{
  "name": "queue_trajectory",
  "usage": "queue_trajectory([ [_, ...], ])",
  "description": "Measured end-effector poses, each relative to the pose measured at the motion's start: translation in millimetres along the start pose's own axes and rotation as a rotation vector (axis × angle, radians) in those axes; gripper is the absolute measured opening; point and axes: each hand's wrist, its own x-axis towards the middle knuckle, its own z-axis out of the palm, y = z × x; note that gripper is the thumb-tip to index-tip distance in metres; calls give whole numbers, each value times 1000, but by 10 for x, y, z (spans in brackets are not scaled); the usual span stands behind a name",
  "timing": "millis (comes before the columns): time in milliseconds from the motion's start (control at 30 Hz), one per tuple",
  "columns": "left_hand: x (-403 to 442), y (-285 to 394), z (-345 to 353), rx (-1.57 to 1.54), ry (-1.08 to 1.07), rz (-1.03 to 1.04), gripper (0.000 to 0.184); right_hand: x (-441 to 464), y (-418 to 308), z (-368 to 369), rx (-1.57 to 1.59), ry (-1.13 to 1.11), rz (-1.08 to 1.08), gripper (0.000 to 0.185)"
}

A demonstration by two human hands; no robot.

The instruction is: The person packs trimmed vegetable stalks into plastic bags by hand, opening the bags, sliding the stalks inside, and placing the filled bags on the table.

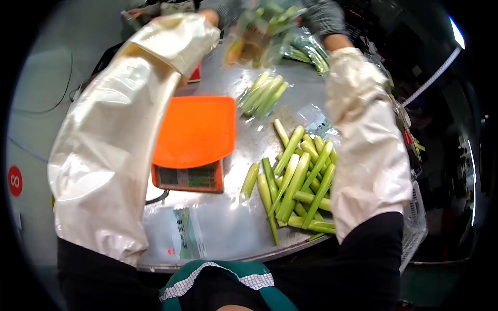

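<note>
At the top of the head view, my left hand (226, 11) and my right hand (324, 19), both in grey gloves, are at either side of a clear printed plastic bag (262, 33). Green stalks show inside the bag, which is blurred and appears held up between the hands. My fingers are mostly hidden by the bag and the frame edge. Below it lies a bundle of pale green stalks (263, 95) in clear film. Loose cut stalks, like leek or scallion (295, 192), are heaped near my right forearm.
An orange-topped scale (197, 129) stands beside my left forearm on the metal table (249, 136). Flat printed bags (184, 233) lie along the near edge, another bag (314, 120) by the heap. More bagged greens (308, 52) are farther back. A white basket (413, 228) is at right.
</note>
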Motion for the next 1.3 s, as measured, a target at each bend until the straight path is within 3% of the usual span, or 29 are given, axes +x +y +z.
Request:
queue_trajectory([
  [33,-14,19,315,-62,-20,-33,15,-5,47,266,-266,53,-157,15],
  [67,-71,51,646,-132,-43,-64,15,-143,-127,458,-278,81,83,20],
  [167,-385,250,1569,-362,-102,-96,18,-411,-254,1233,330,-149,688,22],
  [200,-557,336,1765,-516,-190,-120,19,-634,-259,1791,208,-7,575,21],
  [233,-728,360,2293,-694,-134,-74,17,-821,-257,2074,662,312,609,24],
  [267,-824,475,2291,-677,-257,-126,20,-1006,-284,2207,672,319,603,24],
  [300,-951,388,2723,-785,-347,-67,22,-1172,-315,2287,681,323,591,25],
  [367,-1100,641,2489,-1225,-352,-205,24,-1396,-339,2359,802,319,612,25],
  [400,-1112,671,2374,-1239,-365,-191,24,-1463,-301,2608,993,263,655,26],
  [433,-1113,656,2252,-932,-507,26,25,-1530,-255,2555,982,265,674,26],
  [467,-1091,644,2193,-615,-621,239,26,-1582,-219,2408,929,23,600,28],
  [500,-1067,632,2204,-559,-729,296,34,-1638,-159,2246,868,-216,526,31],
  [533,-1091,619,2170,-595,-694,284,39,-1741,-21,2083,959,-353,342,42],
  [600,-1070,595,2084,-696,-633,201,48,-2047,331,1868,939,-478,234,51],
  [633,-1049,581,2004,-760,-611,128,51,-2183,587,1668,790,-566,326,51],
  [700,-952,504,1613,-902,-476,75,51,-2543,1326,1596,336,-758,768,51],
  [733,-966,432,1455,-1004,-419,22,47,-2939,1667,1557,118,-564,921,54],
  [767,-1001,355,1283,-1102,-357,-32,44,-3251,1945,1469,-4,-629,1059,61],
  [800,-1038,301,1043,-1163,-322,-49,42,-3778,2295,1699,-168,-502,971,58],
  [833,-1101,274,793,-1224,-285,-69,41,-3835,2237,1615,-165,-503,965,58],
  [900,-1285,279,393,-1322,-263,-109,38,-3980,1971,1253,346,-633,1697,51],
  [967,-1529,301,132,-1186,-224,-125,39,-4248,1980,1308,894,-677,2060,38],
  [1033,-1765,351,-87,-1326,-305,-232,39,-4422,1970,1474,1053,-604,1891,33],
  [1067,-1917,358,-141,-1334,-306,-253,39,-4397,1957,1583,1068,-450,1996,24],
  [1100,-2053,364,-200,-1344,-307,-272,38,-4356,2005,1643,1078,-448,1986,24],
  [1167,-2279,403,-377,-1282,-298,-221,38,-4161,2006,1556,1230,-295,1788,22],
  [1200,-2398,391,-457,-1273,-319,-257,39,-3992,1970,1408,1112,-255,1688,18],
  [1233,-2515,371,-530,-1266,-342,-295,39,-3869,1882,1221,1192,-75,1512,13],
  [1300,-2726,315,-636,-1278,-331,-344,39,-3549,1849,919,903,-158,1321,11],
])
